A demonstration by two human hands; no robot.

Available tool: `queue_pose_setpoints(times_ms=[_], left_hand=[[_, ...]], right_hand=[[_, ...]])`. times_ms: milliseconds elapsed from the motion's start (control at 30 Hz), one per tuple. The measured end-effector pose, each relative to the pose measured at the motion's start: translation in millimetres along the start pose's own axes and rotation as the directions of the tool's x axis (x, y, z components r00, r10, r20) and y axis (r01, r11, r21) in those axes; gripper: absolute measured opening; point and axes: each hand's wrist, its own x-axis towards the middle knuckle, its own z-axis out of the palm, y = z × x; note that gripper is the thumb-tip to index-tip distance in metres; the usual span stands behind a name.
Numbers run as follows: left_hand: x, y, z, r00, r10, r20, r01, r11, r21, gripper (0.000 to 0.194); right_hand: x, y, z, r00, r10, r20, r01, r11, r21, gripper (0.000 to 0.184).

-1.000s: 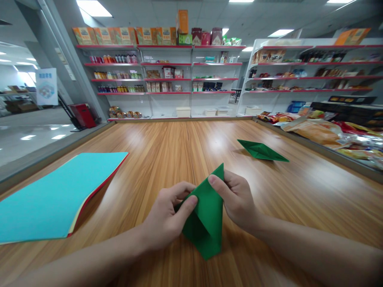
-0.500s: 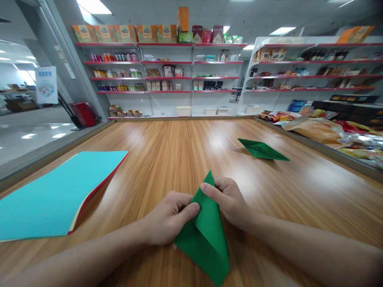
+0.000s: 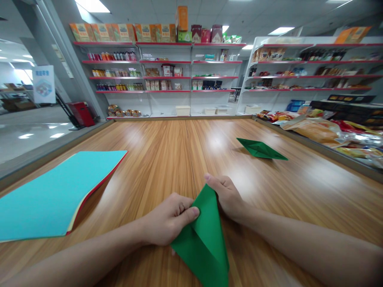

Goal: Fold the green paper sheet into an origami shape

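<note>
A folded sheet of green paper [image 3: 206, 235] is held up above the table close to me, its pointed end facing away. My left hand [image 3: 170, 219] grips its left edge, thumb on top and the other fingers mostly hidden underneath. At the far tip, my right hand [image 3: 229, 195] pinches the paper, with its thumb at the point and its fingers curled behind the right edge. Farther off to the right, a folded green paper boat [image 3: 262, 150] lies on the table.
A stack of coloured paper [image 3: 66, 191], light blue on top, lies at the left of the wooden table [image 3: 161, 159]. Packaged snacks [image 3: 323, 131] are heaped beyond the right edge. Stocked shelves [image 3: 167, 91] stand behind, and a red case [image 3: 80, 113] is on the floor at left.
My right thumb has slid from the paper's upper face up to its far tip. The tip is now covered or bent there, while my left hand keeps its hold almost unmoved.
</note>
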Motion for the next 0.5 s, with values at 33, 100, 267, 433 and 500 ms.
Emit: queue_pose_setpoints(times_ms=[33,100,267,433,500], left_hand=[[-0.4,-0.1,-0.1,1.000,-0.003,0.006,0.003,1.000,0.001,0.048],[-1.0,-0.6,-0.1,1.000,-0.006,0.016,0.006,1.000,0.004,0.048],[-1.2,-1.9,1.2,0.999,0.047,-0.017,-0.047,0.999,-0.003,0.048],[-0.5,-1.7,-0.5,0.995,0.093,-0.039,-0.093,0.996,0.005,0.048],[-0.8,-2.6,-1.5,0.996,0.081,-0.029,-0.081,0.997,-0.004,0.048]], right_hand=[[-0.3,-0.5,0.0,1.000,0.005,0.002,-0.005,1.000,-0.007,0.058],[-1.3,-1.3,-0.3,1.000,-0.001,0.008,0.001,0.999,-0.032,0.059],[-2.1,-0.3,-1.4,0.999,-0.022,0.049,0.023,0.999,-0.027,0.058],[-2.9,0.2,-1.6,0.987,-0.013,0.162,0.021,0.999,-0.048,0.056],[-3.4,0.7,-2.0,0.988,-0.036,0.149,0.048,0.995,-0.082,0.056]])
